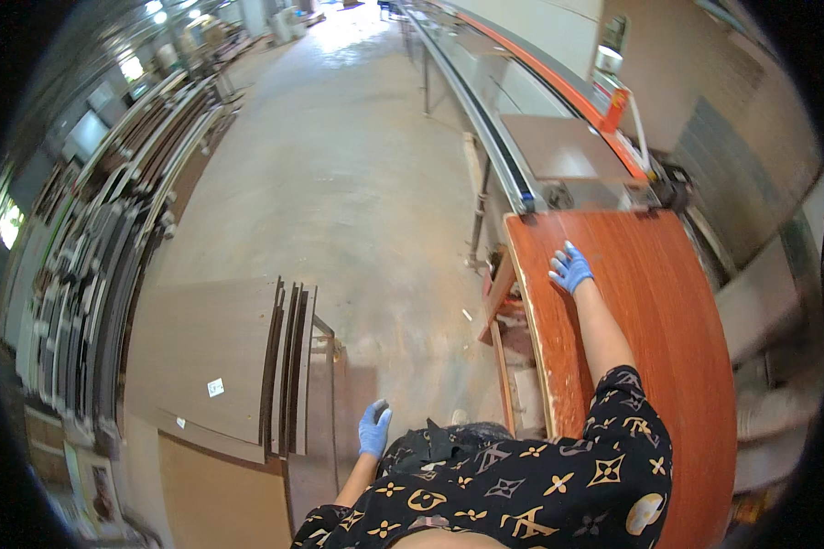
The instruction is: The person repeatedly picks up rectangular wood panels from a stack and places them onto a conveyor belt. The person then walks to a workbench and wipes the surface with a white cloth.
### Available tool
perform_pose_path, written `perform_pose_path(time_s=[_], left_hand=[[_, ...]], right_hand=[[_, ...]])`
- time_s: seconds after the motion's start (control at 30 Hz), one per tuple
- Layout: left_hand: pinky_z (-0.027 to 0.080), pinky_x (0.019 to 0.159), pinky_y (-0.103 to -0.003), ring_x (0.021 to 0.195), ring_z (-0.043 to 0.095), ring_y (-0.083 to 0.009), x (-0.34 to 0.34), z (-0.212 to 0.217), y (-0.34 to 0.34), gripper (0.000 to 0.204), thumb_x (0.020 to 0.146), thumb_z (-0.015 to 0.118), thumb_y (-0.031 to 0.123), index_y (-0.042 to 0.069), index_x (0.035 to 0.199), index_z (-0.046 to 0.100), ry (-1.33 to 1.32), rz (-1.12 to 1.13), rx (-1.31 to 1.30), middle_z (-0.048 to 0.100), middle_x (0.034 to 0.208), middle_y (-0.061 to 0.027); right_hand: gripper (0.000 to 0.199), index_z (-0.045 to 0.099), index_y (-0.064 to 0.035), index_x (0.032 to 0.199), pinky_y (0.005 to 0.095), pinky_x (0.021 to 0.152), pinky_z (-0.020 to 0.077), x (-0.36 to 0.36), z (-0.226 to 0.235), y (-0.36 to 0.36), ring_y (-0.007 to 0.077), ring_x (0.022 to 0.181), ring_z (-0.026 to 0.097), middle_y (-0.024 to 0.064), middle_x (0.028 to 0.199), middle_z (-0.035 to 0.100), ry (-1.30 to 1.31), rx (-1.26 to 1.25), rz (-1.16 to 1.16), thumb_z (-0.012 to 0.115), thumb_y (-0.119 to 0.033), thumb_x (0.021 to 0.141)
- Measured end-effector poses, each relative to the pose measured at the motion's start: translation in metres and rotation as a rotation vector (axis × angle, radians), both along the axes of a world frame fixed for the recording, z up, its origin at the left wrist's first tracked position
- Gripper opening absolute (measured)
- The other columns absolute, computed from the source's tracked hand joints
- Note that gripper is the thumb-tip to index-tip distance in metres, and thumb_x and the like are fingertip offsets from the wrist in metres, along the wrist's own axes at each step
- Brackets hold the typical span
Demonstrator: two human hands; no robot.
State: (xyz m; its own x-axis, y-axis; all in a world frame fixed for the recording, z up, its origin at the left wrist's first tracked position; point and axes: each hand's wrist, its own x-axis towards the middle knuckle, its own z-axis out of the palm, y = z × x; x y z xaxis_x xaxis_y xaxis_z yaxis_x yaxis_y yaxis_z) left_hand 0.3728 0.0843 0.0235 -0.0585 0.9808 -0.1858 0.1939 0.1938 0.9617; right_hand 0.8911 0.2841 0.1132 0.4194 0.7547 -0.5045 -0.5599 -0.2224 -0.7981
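Red-brown wood-grain tabletop [655,320] looked stiff, heavy, best gripped by its edges; right hand [572,268] extended over it, left hand [373,429] aside, both empty.

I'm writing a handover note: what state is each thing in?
Right hand: gloved, fingers apart, over the tabletop
Left hand: gloved, nothing visible in it
Tabletop: red-brown, left edge scuffed
Boards: stacked, edges uneven
Long strips: piled
Long machine: running or stopped, cannot tell
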Motion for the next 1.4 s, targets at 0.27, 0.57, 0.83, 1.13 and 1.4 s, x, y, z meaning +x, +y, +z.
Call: perform_pose_path(time_s=[0.27,0.57,0.83,1.13,1.4], left_hand=[[0.047,0.078,-0.029,0.086,0.059,-0.0164,0.021,-0.013,-0.038,0.029,0.079,0.061,0.014,0.003,0.105,0.057,0.149,0.309,-0.070,0.062,0.096,-0.0100],[0.047,0.077,-0.030,0.083,0.061,-0.0187,0.039,-0.015,-0.072,0.028,0.077,0.062,0.016,0.006,0.103,0.058,0.255,0.524,-0.144,0.063,0.093,-0.0115],[0.046,0.079,-0.030,0.087,0.060,-0.0192,0.046,-0.021,-0.074,0.029,0.078,0.062,0.017,0.005,0.104,0.058,0.226,0.475,-0.146,0.063,0.096,-0.0113],[0.043,0.085,-0.031,0.096,0.057,-0.0214,0.085,-0.001,0.015,0.036,0.081,0.059,0.029,0.005,0.108,0.055,0.213,-0.055,-0.145,0.060,0.102,-0.0138],[0.044,0.081,-0.034,0.107,0.049,-0.0188,0.200,0.000,0.058,0.058,0.081,0.058,0.037,0.018,0.130,0.033,-0.464,-0.383,-0.608,0.050,0.118,-0.0019]], right_hand=[[0.064,0.025,-0.0256,0.135,0.0447,0.100,0.0224,0.053,-0.015,0.114,0.0184,0.131,0.022,-0.0011,0.143,0.020,0.128,0.079,0.129,0.035,-0.059,0.082],[0.056,0.042,-0.0153,0.124,0.0391,0.083,0.0413,0.123,-0.066,0.189,0.0239,0.108,0.044,0.0005,0.127,0.044,0.128,0.050,-0.131,0.050,-0.050,0.080],[0.047,0.054,-0.0165,0.107,0.0344,0.071,0.0435,0.132,-0.062,0.073,0.0189,0.084,0.050,0.0017,0.100,0.056,0.045,0.039,-0.382,0.060,-0.050,0.074],[0.031,0.053,-0.0088,0.070,0.0297,0.040,0.0356,0.059,-0.011,-0.141,0.0157,0.044,0.043,0.0030,0.054,0.047,0.037,-0.167,0.689,0.063,-0.038,0.074],[0.062,0.044,-0.0036,0.122,0.0374,0.088,0.0395,0.170,-0.021,-0.272,0.0306,0.107,0.049,0.0193,0.117,0.050,-1.489,-0.771,-0.113,0.058,-0.042,0.076]])
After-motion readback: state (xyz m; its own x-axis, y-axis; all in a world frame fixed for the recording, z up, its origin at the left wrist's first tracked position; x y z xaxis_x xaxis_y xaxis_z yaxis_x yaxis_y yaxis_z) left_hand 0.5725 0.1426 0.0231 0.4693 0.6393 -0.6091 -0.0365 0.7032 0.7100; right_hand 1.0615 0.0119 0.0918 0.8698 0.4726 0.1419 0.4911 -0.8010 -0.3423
